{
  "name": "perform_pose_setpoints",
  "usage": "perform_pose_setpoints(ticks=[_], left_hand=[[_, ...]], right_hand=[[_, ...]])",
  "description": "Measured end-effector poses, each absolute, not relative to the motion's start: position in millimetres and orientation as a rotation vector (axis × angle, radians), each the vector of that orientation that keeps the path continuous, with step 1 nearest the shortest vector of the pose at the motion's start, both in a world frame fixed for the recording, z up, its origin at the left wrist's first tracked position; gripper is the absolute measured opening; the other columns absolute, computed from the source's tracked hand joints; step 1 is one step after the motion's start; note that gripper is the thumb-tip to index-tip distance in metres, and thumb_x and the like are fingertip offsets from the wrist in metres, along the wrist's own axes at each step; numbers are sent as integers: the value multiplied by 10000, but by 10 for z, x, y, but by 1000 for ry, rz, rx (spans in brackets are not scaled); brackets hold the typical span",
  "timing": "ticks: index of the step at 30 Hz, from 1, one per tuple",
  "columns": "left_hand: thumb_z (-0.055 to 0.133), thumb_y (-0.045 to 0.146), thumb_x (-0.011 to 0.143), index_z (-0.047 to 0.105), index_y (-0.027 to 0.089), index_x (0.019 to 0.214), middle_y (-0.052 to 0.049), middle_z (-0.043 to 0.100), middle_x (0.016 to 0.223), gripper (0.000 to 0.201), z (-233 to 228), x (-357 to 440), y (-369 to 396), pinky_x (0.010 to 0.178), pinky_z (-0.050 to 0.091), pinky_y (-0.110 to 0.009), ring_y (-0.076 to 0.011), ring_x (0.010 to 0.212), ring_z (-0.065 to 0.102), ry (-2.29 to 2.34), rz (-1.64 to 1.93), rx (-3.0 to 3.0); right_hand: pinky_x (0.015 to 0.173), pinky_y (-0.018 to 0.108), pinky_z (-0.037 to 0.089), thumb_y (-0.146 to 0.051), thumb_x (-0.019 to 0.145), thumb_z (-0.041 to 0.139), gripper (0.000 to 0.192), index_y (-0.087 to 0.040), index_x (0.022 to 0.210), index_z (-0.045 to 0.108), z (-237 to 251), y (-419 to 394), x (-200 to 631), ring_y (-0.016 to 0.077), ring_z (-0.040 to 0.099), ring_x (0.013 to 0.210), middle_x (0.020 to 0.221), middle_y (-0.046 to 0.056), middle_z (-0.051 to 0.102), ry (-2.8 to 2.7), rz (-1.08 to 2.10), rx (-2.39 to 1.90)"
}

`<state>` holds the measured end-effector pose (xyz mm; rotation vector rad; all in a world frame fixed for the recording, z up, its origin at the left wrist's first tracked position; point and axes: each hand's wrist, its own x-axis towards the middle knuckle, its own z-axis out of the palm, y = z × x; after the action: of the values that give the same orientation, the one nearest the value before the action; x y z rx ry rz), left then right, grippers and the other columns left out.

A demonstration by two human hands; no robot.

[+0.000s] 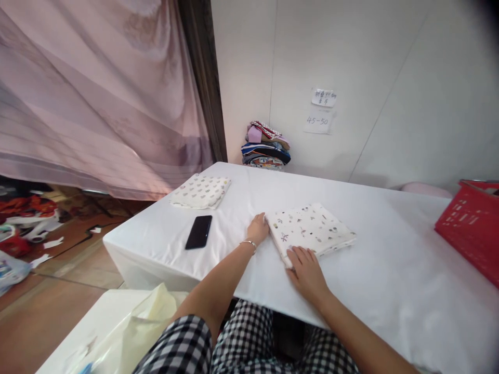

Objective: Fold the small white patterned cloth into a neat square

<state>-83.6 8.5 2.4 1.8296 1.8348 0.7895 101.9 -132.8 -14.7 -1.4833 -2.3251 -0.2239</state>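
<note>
A folded white cloth [312, 227] printed with small plants and leaves lies on the white-covered table [385, 249] in front of me. My left hand [258, 228], a bracelet on its wrist, is closed at the cloth's far left corner; its fingertips are partly hidden. At the near left corner, my right hand [307, 272] rests with its fingers stretched out on top of the cloth. The thumb lies along the edge. Another folded cloth [201, 191], white with rows of small grey motifs, sits at the table's far left, apart from both hands.
Left of my left hand lies a black phone [198, 231]. A red bag [473, 226] stands at the right edge. Folded fabrics [266, 146] are stacked beyond the table by the wall. A pale plastic bag [144, 324] is on a white surface at lower left. Pink curtain [97, 93] hangs behind.
</note>
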Motion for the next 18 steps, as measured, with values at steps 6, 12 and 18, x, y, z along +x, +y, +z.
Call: perform_pose_setpoints(ticks=[6, 12, 18], left_hand=[[443, 164, 821, 598, 268, 1158, -27, 642, 1149, 386, 16, -839, 275, 906, 443, -304, -194, 1055, 579, 1878, 725, 1865], [420, 189, 826, 638, 278, 1069, -30, 661, 1116, 339, 3, -868, 384, 867, 455, -333, -219, 1034, 596, 1994, 715, 1766], [484, 203, 802, 656, 245, 1041, -30, 697, 1017, 297, 48, -924, 408, 784, 494, -287, -200, 930, 638, 1957, 709, 1722]], right_hand=[[1021, 449, 304, -242, 858, 495, 361, -176, 1208, 555, -225, -1330, 934, 276, 462, 1170, 1258, 122, 555, -2284, -308, -1490], [1011, 426, 327, -218, 841, 530, 351, -188, 1188, 563, -266, -1301, 944, 261, 453, 1185, 1269, 116, 550, -2293, -284, -1460], [1017, 436, 328, -246, 863, 508, 352, -203, 1210, 542, -228, -1292, 958, 258, 440, 1200, 1292, 106, 530, -2280, -209, -1459]])
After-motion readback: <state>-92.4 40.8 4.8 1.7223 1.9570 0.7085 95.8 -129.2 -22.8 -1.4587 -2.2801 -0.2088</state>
